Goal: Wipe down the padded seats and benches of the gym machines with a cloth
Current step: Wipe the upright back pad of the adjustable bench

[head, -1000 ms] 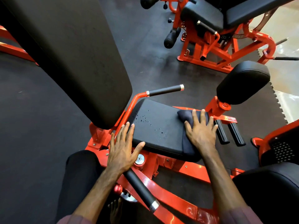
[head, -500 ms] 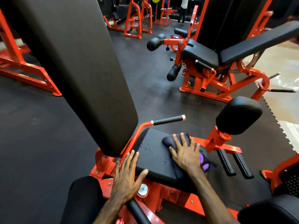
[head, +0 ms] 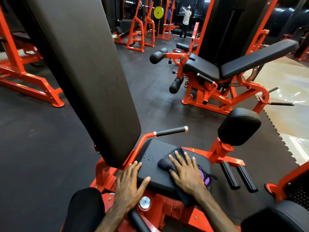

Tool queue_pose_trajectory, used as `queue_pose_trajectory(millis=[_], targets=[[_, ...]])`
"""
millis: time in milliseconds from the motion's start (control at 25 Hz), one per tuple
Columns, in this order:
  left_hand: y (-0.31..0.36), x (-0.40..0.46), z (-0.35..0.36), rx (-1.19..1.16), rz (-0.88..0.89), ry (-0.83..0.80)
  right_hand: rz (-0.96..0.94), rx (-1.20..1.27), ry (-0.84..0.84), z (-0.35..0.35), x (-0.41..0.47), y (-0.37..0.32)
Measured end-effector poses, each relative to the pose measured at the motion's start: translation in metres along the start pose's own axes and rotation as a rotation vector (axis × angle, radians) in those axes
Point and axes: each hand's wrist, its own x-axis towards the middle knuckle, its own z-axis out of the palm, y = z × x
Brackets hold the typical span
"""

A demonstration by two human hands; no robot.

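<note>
A black padded seat (head: 155,174) sits on an orange machine frame in front of me, with small water drops on its left part. My right hand (head: 187,173) lies flat with spread fingers on a dark cloth (head: 164,162) that has a purple patch, pressing it onto the seat's middle. My left hand (head: 130,186) rests flat on the seat's near left corner, fingers straight, thumb on the pad. The tall black back pad (head: 87,71) rises on the left.
A black handle bar (head: 170,131) sticks out behind the seat. A rounded black pad (head: 239,128) stands at the right. Another orange machine with a black bench (head: 234,67) is beyond. A person (head: 185,22) stands far back. My black-clad knee (head: 83,210) is below.
My right hand has slid the cloth leftward across the seat toward its middle. The camera has tilted up, showing more of the gym. My left hand stays at the seat's corner.
</note>
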Motion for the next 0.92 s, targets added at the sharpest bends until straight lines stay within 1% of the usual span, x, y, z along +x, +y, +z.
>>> queue_pose_trajectory(millis=[80, 160, 200, 240, 360, 400, 440, 560, 600, 640, 720, 760, 800, 840, 920], targets=[[0.000, 0.001, 0.000, -0.016, -0.001, 0.003, 0.069, 0.010, 0.010, -0.004, -0.002, 0.009], [0.003, 0.003, -0.001, -0.007, 0.000, 0.011, 0.199, 0.082, 0.018, -0.013, 0.021, 0.004], [0.004, 0.004, -0.001, -0.003, -0.003, 0.022, 0.230, 0.102, 0.013, -0.016, 0.030, -0.004], [0.005, 0.006, 0.000, -0.003, -0.013, 0.033, 0.206, 0.084, 0.026, -0.016, 0.034, -0.010], [0.010, 0.008, -0.002, 0.013, -0.043, 0.035, 0.020, 0.019, 0.022, -0.002, 0.008, 0.003], [0.010, 0.008, -0.001, 0.021, -0.045, 0.028, 0.028, 0.010, 0.015, 0.001, -0.002, 0.014], [0.011, 0.008, -0.001, 0.036, -0.046, 0.015, 0.080, 0.005, 0.025, 0.000, -0.001, 0.022], [0.009, 0.008, 0.000, 0.077, -0.045, -0.036, 0.300, 0.127, 0.033, -0.015, 0.035, 0.013], [0.008, 0.009, 0.000, 0.077, -0.048, -0.050, 0.306, 0.132, 0.032, -0.017, 0.045, 0.004], [0.007, 0.009, -0.001, 0.073, -0.052, -0.059, 0.259, 0.114, 0.041, -0.016, 0.047, -0.002], [0.006, 0.009, -0.003, 0.060, -0.048, -0.058, 0.081, 0.062, 0.055, -0.008, 0.031, 0.006], [0.006, 0.008, -0.003, 0.053, -0.053, -0.063, 0.025, 0.040, 0.048, -0.004, 0.018, 0.016], [0.006, 0.008, -0.003, 0.051, -0.060, -0.077, 0.019, 0.030, 0.040, -0.002, 0.011, 0.025], [0.007, 0.008, -0.003, 0.052, -0.060, -0.085, 0.060, 0.031, 0.053, -0.004, 0.014, 0.028], [0.007, 0.009, -0.003, 0.055, -0.055, -0.084, 0.209, 0.090, 0.057, -0.009, 0.039, 0.014]])
